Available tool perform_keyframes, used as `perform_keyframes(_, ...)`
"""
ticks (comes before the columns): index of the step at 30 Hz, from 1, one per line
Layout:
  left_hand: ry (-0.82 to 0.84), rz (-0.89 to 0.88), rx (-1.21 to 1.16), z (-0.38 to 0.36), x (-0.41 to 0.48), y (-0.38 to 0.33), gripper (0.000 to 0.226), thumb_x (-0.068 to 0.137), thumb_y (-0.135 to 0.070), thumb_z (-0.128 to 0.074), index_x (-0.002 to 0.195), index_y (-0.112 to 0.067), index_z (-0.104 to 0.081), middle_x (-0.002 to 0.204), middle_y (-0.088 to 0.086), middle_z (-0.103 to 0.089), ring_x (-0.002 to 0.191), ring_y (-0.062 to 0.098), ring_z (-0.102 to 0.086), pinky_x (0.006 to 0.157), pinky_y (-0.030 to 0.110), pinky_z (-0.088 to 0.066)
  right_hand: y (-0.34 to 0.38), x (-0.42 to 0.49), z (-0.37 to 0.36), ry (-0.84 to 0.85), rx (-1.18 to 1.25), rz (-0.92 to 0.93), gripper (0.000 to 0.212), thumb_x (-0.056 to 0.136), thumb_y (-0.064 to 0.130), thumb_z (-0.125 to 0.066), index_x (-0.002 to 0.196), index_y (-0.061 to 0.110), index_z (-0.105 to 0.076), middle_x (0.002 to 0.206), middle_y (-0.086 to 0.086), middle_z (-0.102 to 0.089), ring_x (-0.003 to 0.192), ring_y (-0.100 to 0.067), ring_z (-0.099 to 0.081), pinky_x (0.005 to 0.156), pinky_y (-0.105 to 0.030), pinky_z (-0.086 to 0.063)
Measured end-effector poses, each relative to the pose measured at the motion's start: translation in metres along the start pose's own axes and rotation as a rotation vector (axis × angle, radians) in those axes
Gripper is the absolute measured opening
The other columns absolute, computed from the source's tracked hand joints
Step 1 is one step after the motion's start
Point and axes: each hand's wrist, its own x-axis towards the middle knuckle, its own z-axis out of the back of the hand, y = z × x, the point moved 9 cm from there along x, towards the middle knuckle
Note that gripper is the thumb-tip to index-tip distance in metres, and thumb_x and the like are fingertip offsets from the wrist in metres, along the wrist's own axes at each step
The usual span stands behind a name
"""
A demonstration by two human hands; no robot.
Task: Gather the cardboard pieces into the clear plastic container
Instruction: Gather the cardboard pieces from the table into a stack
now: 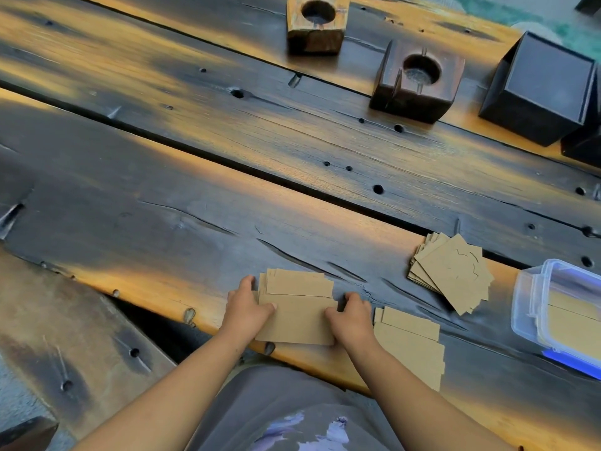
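Hands frame a loose stack of rectangular cardboard pieces at the near edge of a scorched plank table: the left hand presses in from one short side, the right hand from the other, fingers curled against the edges and thumbs lying on the top sheet, squaring the pile, it seems, rather than lifting it. The stack rests flat on the wood, its upper sheets slipped out of line. Just beside the right wrist lies a second stack, untouched, and farther right a fanned pile of square pieces sits near the clear plastic container, which stands open at the table's right edge. Something tan shows through its wall, possibly cardboard already inside, though that cannot be told for certain. By this look the job is at an early or middle stage, with three piles out on the table and all to be carried across. Two wooden blocks with round hollows and a dark box stand at the far side, apart from the work
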Motion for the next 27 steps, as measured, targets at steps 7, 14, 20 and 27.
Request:
perform_keyframes(7, 0.153, 0.104, -0.147, -0.010, 0.013, -0.009, 0.062, 0.081, -0.016, -0.073, 0.134, -0.018, -0.041, 0.125, 0.007, -0.057, 0.109, 0.026, -0.057, 0.089, 0.041, -0.050, 0.002, 0.007, -0.011, 0.032, 0.089, -0.117, 0.032, 0.078, 0.027, -0.060, 0.106, 0.025, -0.045, 0.107, -0.001, -0.061, 0.093, -0.018, -0.058, 0.073, -0.032, -0.046)
perform_keyframes(14, 0.253, 0.098, -0.157, -0.013, 0.018, -0.018, 0.046, 0.081, -0.007, -0.072, 0.122, -0.014, -0.052, 0.114, 0.007, -0.064, 0.102, 0.024, -0.061, 0.084, 0.038, -0.053, -0.001, 0.013, -0.014, 0.035, 0.108, -0.188, 0.030, 0.074, 0.028, -0.070, 0.091, 0.026, -0.045, 0.095, 0.002, -0.059, 0.083, -0.014, -0.056, 0.070, -0.032, -0.046)
perform_keyframes(20, 0.316, 0.015, -0.188, -0.015, 0.023, -0.032, 0.044, 0.080, -0.007, -0.075, 0.118, -0.018, -0.054, 0.113, 0.006, -0.067, 0.103, 0.025, -0.065, 0.093, 0.046, -0.054, -0.007, 0.009, -0.011, 0.036, 0.189, -0.219, 0.033, 0.075, 0.031, -0.074, 0.095, 0.023, -0.048, 0.100, 0.002, -0.059, 0.093, -0.019, -0.059, 0.080, -0.035, -0.049)
perform_keyframes(27, 0.427, -0.030, -0.196, -0.043, 0.013, -0.064, 0.039, 0.084, -0.011, -0.073, 0.111, -0.023, -0.048, 0.108, 0.000, -0.064, 0.093, 0.014, -0.062, 0.076, 0.033, -0.053, 0.004, -0.002, 0.021, -0.099, 0.025, -0.063, 0.033, 0.077, 0.029, -0.063, 0.107, 0.017, -0.055, 0.112, -0.005, -0.059, 0.104, -0.023, -0.056, 0.079, -0.029, -0.043)
